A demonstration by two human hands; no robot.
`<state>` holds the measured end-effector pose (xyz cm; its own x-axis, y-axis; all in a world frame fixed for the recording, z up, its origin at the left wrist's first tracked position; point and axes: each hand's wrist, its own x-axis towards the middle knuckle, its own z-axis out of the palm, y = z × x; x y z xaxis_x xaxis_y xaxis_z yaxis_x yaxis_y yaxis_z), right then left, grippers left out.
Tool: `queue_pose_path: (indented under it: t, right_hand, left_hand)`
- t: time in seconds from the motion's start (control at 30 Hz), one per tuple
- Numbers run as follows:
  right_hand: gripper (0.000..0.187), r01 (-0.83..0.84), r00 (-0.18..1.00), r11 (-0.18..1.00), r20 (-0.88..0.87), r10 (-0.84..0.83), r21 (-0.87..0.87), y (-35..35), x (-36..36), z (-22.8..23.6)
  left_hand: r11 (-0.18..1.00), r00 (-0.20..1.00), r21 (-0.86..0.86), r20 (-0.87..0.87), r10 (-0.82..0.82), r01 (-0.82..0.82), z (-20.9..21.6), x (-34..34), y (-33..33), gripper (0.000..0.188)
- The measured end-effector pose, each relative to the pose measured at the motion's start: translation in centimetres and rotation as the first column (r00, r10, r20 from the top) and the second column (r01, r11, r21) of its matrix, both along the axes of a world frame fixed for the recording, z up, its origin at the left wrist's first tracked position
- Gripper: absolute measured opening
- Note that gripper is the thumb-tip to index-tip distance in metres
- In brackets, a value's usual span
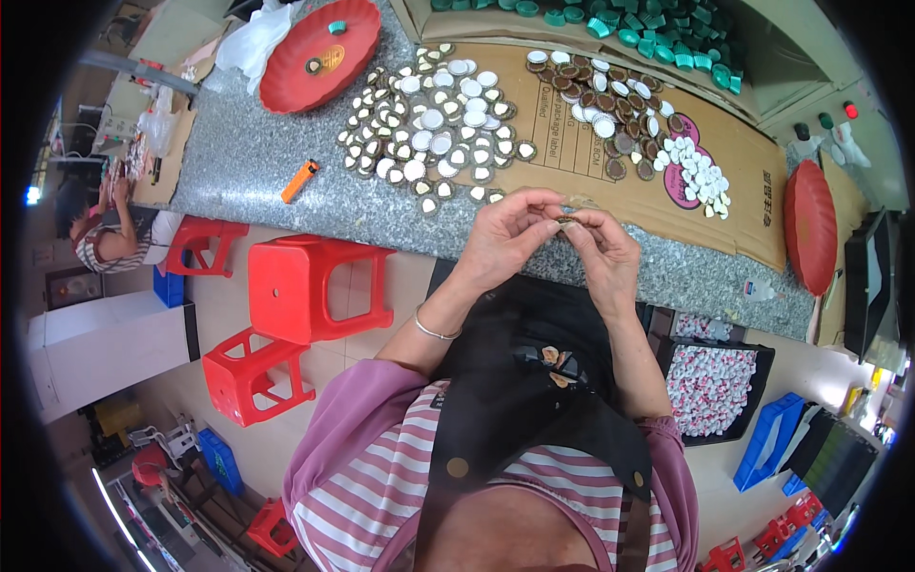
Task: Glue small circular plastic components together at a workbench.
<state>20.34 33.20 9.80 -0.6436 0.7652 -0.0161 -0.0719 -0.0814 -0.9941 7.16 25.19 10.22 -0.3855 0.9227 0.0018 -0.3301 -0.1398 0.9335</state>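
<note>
Over the near edge of the counter, my left hand (513, 236) and my right hand (604, 252) meet, fingertips pinched on a small round brown-rimmed piece (566, 220). Most of that piece is covered by the fingers. Beyond my left hand spreads a pile of dark-rimmed round pieces (434, 143), many with a pale blob or white disc in the middle. Farther right on the flattened cardboard (572, 172) lie brown round caps and white discs (605, 100). A heap of small white pieces (699, 173) sits beside them.
An orange lighter (300, 181) lies on the grey speckled counter (229, 162). Red scalloped trays (286, 81) stand at both ends. Green cups (658, 38) fill a shelf at the back. Red stools (286, 286) stand at the left, and a black crate (710, 391) at the right. Another person sits far left.
</note>
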Motion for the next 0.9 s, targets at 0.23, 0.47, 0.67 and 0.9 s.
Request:
queue_pose_path:
  t: [0.23, 0.47, 0.67, 0.9]
  right_hand:
    - [0.027, 0.000, 0.996, 0.986, -0.093, -0.016, -0.165, -0.3, -0.3, 0.0]
    - [0.023, 0.045, 0.997, 0.996, -0.060, -0.049, -0.073, -0.1, -0.2, -0.1]
    - [0.020, 0.055, 0.998, 0.997, 0.041, -0.057, 0.052, 0.3, -0.1, -0.1]
    - [0.023, 0.211, 0.968, 0.933, 0.067, -0.240, 0.292, -0.6, 2.1, 0.6]
  left_hand:
    - [0.998, 0.988, -0.050, 0.145, 0.050, -0.043, -0.8, -0.2, 0.2, 0.025]
    - [0.999, 0.999, -0.038, 0.026, 0.037, -0.036, -0.6, 0.3, 0.5, 0.022]
    - [0.999, 0.999, -0.038, 0.044, 0.005, -0.003, -0.8, 0.1, 0.7, 0.017]
    - [0.997, 0.993, -0.076, -0.113, 0.022, -0.031, 0.1, -1.9, 0.9, 0.014]
